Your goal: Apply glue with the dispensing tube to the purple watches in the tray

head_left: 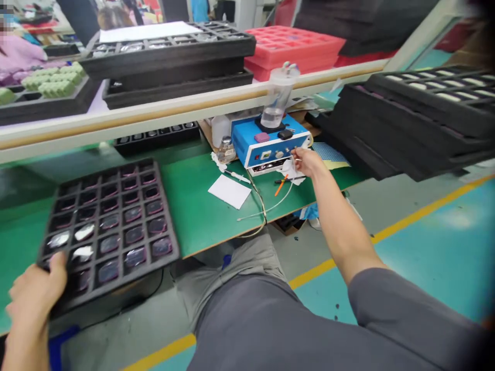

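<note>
My left hand (36,291) grips the near left corner of a black foam tray (112,224) that lies on the green bench, thumb on top. Its pockets hold several shiny round parts. My right hand (307,161) is stretched out to the front of a blue control box (270,144) and pinches a thin white stick-like thing by its knobs. A clear plastic bottle (279,98) stands on top of the box.
A white card (229,191), thin tubes and an orange tool (281,185) lie on the green bench (201,206). Stacks of black foam trays (417,118) sit at right, with more black and red trays (294,46) on the shelf above. Another person sits at far upper left.
</note>
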A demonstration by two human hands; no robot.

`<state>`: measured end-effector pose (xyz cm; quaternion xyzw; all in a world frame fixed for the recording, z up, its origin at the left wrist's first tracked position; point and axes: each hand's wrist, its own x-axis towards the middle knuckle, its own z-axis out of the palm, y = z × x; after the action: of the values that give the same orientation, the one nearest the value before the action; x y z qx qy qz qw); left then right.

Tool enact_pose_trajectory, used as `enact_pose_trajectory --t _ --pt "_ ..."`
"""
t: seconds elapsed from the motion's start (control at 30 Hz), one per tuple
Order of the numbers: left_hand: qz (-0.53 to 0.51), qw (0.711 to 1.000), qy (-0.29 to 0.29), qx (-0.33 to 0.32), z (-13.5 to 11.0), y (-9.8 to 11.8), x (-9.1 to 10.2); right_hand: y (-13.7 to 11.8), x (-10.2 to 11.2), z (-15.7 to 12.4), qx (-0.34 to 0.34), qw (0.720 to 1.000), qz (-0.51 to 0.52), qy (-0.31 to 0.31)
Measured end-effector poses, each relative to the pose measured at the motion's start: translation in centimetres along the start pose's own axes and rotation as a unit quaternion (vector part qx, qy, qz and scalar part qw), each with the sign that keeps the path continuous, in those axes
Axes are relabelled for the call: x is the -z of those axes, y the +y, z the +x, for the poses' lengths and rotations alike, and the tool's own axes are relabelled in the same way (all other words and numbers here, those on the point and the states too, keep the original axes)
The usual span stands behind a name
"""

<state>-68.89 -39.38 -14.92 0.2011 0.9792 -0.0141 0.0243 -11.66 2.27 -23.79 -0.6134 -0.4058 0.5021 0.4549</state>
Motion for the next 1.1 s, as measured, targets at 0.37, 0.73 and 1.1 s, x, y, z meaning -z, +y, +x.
enact_pose_trajectory --t 0.37,0.73,1.1 --pt "-0.080 0.995 0.042 -0.041 -11.2 10.0 -2.9 3.8 2.7 -5.1 0.113 0.981 -0.104 0.122" --pt "-0.152 0.934 0.171 -0.275 -15.4 13.5 -4.3 7.5 -1.3 -18.8 0.357 0.898 -0.255 0.031" --pt "-0.103 0.792 0.174 -0.577 -19.8 18.1 -8.1 3.1 -10.0 -18.2 0.414 0.624 -0.596 -0.289"
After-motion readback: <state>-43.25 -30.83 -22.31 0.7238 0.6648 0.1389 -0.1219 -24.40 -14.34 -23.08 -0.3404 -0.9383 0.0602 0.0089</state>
